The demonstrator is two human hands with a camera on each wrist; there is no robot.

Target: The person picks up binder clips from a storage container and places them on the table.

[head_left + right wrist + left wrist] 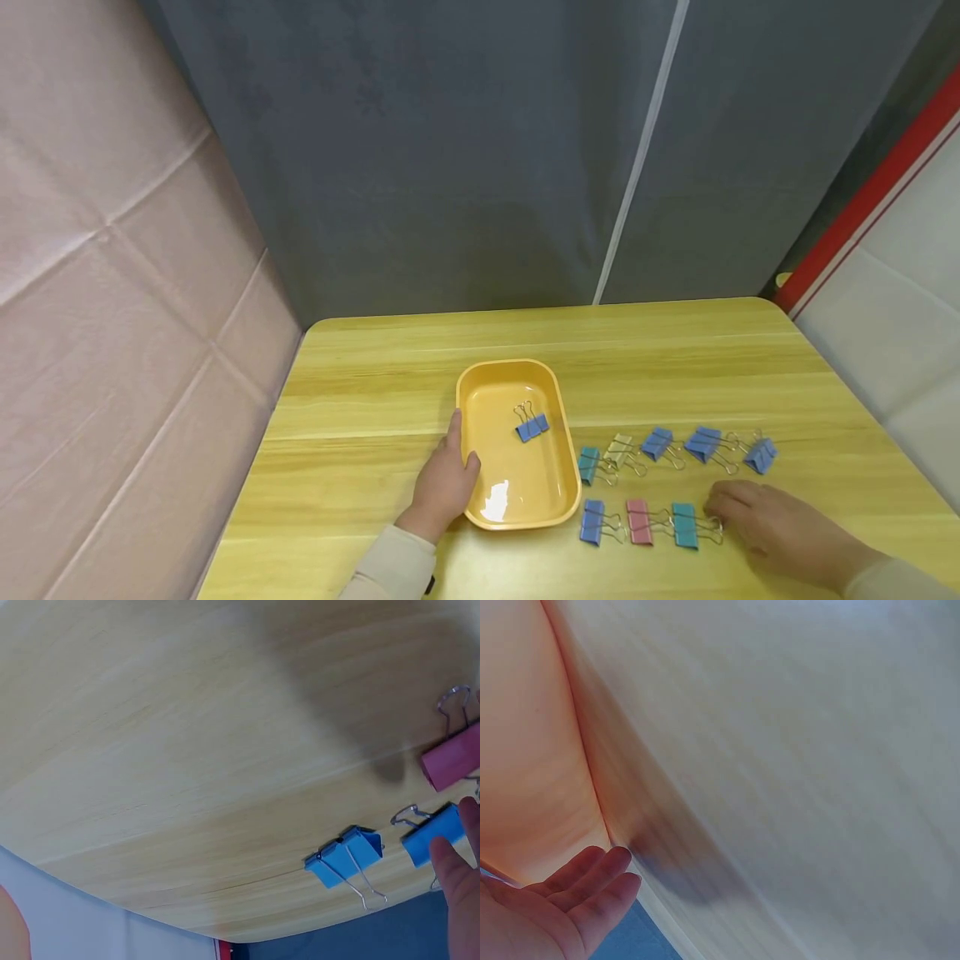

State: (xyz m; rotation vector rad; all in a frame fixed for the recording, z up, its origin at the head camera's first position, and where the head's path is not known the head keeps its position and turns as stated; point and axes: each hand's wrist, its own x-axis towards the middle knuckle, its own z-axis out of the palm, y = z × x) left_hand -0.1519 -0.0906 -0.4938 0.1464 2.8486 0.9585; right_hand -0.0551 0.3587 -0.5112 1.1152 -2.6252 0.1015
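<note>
A yellow tray stands on the table with one blue binder clip inside. My left hand holds its left rim, thumb over the edge and fingers along the outer wall; the left wrist view shows those fingers against the wall. Beyond the teal binder clip in the front row, my right hand is low over the table. A pink binder clip lies beside its fingers in the right wrist view. The head view hides this clip behind the hand.
Right of the tray, the front row also has a blue clip and a pink clip. Behind are a teal clip, a yellow clip and several blue clips. A dark curtain hangs behind the table.
</note>
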